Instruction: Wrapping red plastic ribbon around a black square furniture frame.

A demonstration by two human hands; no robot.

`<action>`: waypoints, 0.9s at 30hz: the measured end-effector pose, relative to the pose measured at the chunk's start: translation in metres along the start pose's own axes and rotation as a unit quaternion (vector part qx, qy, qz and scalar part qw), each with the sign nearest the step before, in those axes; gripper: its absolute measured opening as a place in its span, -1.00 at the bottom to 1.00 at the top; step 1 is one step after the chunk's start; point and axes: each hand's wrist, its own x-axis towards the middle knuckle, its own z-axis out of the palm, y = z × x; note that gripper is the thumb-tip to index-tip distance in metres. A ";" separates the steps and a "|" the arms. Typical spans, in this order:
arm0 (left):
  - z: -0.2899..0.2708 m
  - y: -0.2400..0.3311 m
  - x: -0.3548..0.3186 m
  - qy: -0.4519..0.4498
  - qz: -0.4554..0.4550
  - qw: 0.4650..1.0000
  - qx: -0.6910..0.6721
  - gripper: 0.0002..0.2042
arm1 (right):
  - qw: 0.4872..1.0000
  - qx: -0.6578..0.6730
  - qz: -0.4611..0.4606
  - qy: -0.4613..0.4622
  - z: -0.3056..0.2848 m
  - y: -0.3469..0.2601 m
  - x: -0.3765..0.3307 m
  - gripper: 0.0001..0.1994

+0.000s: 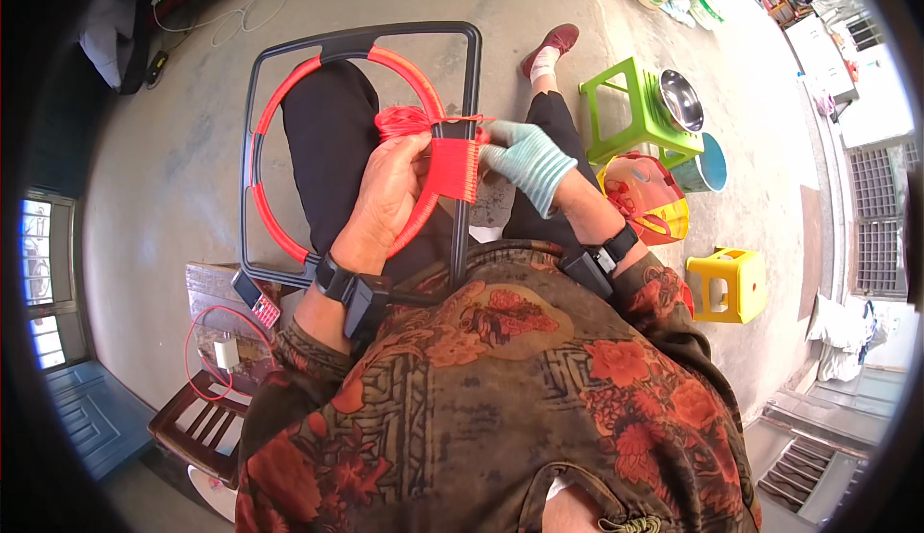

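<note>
A dark grey square frame [252,129] with a red-wrapped hoop [279,100] inside it rests on my lap. My left hand [385,196], bare, grips the hoop's right side beside a block of tightly wound red cord [452,167]. A loose bunch of red cord [402,121] sits above my thumb. My right hand [525,158], in a pale green knit glove, pinches the red cord at the frame's right bar. Both wrists wear black bands.
A green stool [626,114] holding a steel bowl [680,100] stands to the right, with a teal bucket [707,169], a yellow-red basket [650,201] and a yellow stool [730,285]. A wooden stool [207,379] with a white charger and red cable is at lower left.
</note>
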 end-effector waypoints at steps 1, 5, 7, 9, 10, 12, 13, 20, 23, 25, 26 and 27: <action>0.001 0.002 -0.002 0.014 -0.008 1.000 -0.001 -0.80 | 0.997 0.057 -0.033 0.033 0.000 -0.006 -0.004 -0.74; -0.004 -0.003 -0.005 -0.022 0.004 1.000 0.014 -0.80 | 0.952 0.272 -0.110 0.085 -0.028 0.008 -0.005 -0.75; -0.007 -0.003 -0.006 -0.025 0.000 0.999 0.026 -0.81 | 0.869 0.465 -0.164 0.049 -0.042 0.011 -0.021 -0.65; -0.010 -0.003 -0.009 -0.020 0.002 0.999 0.038 -0.82 | 0.849 0.494 -0.171 0.077 -0.050 -0.002 -0.042 -0.46; -0.007 -0.004 -0.007 -0.030 0.004 0.999 0.045 -0.82 | 0.809 0.545 -0.175 0.136 -0.058 -0.001 -0.053 -0.53; -0.005 -0.003 -0.007 -0.032 0.012 0.998 0.050 -0.82 | 0.755 0.585 -0.235 0.184 -0.097 0.031 -0.075 -0.57; -0.006 -0.003 -0.008 -0.036 0.024 0.997 0.064 -0.82 | 0.771 0.536 -0.252 0.234 -0.112 0.042 -0.082 -0.61; -0.001 -0.001 -0.009 -0.048 0.025 0.998 0.024 -0.79 | 0.731 0.639 -0.238 0.006 -0.153 0.056 -0.148 -0.74; 0.005 0.000 -0.014 -0.026 0.026 0.999 0.017 -0.82 | 0.767 0.592 -0.171 0.179 -0.148 0.063 -0.130 -0.67; 0.002 -0.001 -0.010 -0.038 0.019 0.999 0.027 -0.83 | 0.823 0.531 -0.150 0.135 -0.122 0.057 -0.103 -0.69; 0.000 -0.003 -0.010 -0.045 0.015 0.998 0.037 -0.84 | 0.862 0.459 -0.118 0.178 -0.090 0.039 -0.088 -0.76; 0.002 -0.003 -0.009 -0.048 0.010 0.998 0.039 -0.84 | 0.886 0.405 -0.094 0.205 -0.060 0.015 -0.078 -0.74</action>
